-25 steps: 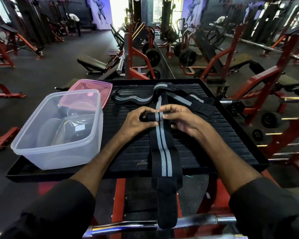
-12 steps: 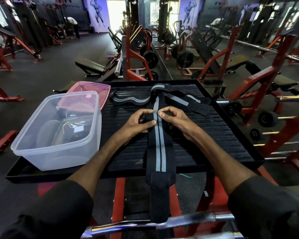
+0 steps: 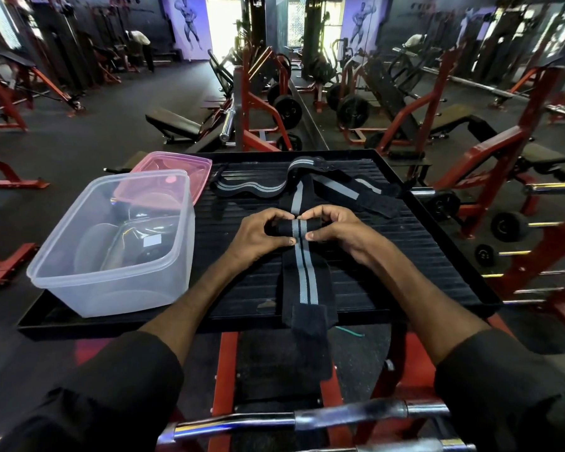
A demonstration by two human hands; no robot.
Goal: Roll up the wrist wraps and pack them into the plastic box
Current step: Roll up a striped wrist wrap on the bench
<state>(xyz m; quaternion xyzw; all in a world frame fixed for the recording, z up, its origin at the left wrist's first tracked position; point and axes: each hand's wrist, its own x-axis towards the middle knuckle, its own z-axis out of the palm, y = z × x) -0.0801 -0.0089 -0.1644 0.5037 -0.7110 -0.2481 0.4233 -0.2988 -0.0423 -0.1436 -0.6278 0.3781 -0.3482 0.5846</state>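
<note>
A: Where did we find the wrist wrap (image 3: 302, 275)?
B: Lengthwise on the black tray (image 3: 415, 256), its far end rolled, its near end hanging over the edge.
A: And our fingers?
B: Left hand (image 3: 258, 236) and right hand (image 3: 338, 228) each pinched the rolled end, thumbs nearside. The plastic box (image 3: 111, 282) stood left, pink lid (image 3: 191, 168) behind it, more wraps (image 3: 335, 185) beyond.

The wrist wrap (image 3: 302, 278) is matt black woven cloth with two pale grey stripes, its near tab fuzzier (hook-and-loop, by the look). The plastic box (image 3: 111, 283) is smooth, cloudy clear plastic; the lid (image 3: 180, 164) behind it glossy pink plastic. The platform (image 3: 421, 265) is dull black and ribbed, the bar (image 3: 235, 427) shiny chromed metal
</note>
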